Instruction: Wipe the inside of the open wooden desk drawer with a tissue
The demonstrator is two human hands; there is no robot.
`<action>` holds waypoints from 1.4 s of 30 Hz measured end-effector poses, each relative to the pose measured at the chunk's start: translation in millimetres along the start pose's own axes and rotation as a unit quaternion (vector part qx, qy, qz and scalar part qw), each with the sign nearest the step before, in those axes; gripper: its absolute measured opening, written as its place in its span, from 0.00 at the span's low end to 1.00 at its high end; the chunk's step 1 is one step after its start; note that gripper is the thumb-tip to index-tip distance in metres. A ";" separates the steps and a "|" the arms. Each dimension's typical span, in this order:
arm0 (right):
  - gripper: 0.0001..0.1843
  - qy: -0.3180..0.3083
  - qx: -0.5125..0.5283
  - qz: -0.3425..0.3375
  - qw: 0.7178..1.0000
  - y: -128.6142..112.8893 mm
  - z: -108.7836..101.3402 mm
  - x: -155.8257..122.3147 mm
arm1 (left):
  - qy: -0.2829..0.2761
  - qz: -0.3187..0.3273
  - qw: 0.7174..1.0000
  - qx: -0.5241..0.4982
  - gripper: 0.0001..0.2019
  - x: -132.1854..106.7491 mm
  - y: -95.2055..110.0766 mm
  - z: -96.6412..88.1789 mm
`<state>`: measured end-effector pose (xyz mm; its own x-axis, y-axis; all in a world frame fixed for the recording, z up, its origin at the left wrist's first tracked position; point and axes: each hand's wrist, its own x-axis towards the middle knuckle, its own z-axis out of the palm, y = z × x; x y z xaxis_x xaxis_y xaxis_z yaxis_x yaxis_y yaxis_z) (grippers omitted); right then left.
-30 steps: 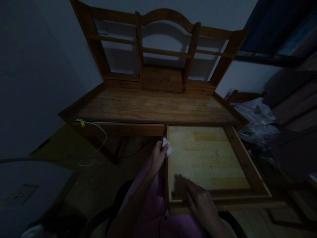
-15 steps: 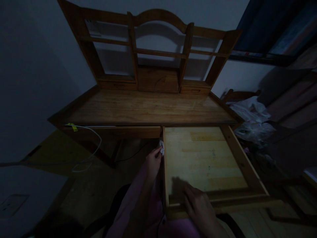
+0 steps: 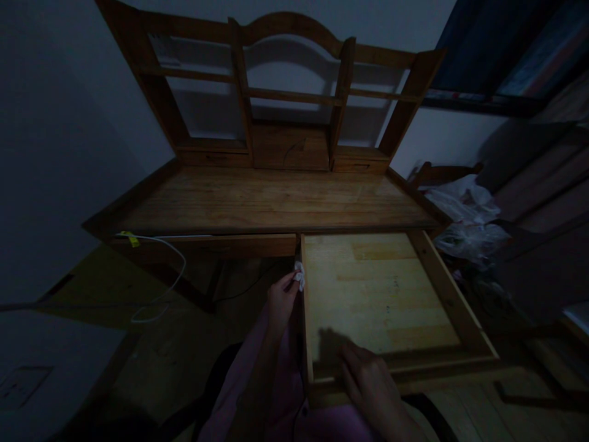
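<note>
A wooden drawer (image 3: pixel 372 264) with a pale bottom is pulled out of the desk on the right side. My left hand (image 3: pixel 281 298) pinches a crumpled white tissue (image 3: pixel 299 276) at the outer face of the drawer's left wall. Over the drawer's front panel lies my right hand (image 3: pixel 370 383), its fingers hooked over the top edge and gripping it. Some fingertips of that hand are hidden from me. Inside the drawer only a few small dark marks and my hand's shadow show.
The wooden desktop (image 3: pixel 276 196) carries a shelf unit (image 3: pixel 289 98) at its back. A white cable (image 3: pixel 184 264) with a yellow tag hangs at the left, before a shut drawer (image 3: pixel 221 247). Plastic bags (image 3: pixel 469 209) sit at the right. A wall socket (image 3: pixel 23 387) is at lower left.
The view has shifted slightly. My left hand stays by the drawer's left wall with the tissue, which shows a little more. My right hand keeps its place on the drawer front.
</note>
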<state>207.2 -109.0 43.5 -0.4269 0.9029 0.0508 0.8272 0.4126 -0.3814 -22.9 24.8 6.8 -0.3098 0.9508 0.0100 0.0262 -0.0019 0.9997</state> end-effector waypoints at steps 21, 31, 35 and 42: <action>0.16 -0.013 0.005 0.008 1.000 -3.2 -4.6 1.0 | -0.021 0.064 0.973 0.222 0.17 -11.1 18.0 5.6; 0.16 -0.014 0.016 0.006 1.000 -4.9 -7.1 2.9 | -0.057 0.057 0.970 0.231 0.29 -13.9 15.2 8.1; 0.17 -0.018 0.012 0.001 1.000 -5.7 -8.6 3.0 | -0.069 0.052 0.967 0.240 0.31 -15.6 15.1 8.1; 0.16 0.004 0.008 -0.003 1.000 -3.2 -5.1 1.7 | -0.075 0.044 0.965 0.247 0.35 -22.9 24.5 13.1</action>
<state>205.7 -108.2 49.4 -0.4296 0.9010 0.0601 0.8180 0.4165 -0.3966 -2.8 7.0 30.7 -0.1460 0.9879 0.0531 0.5082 0.0288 0.8608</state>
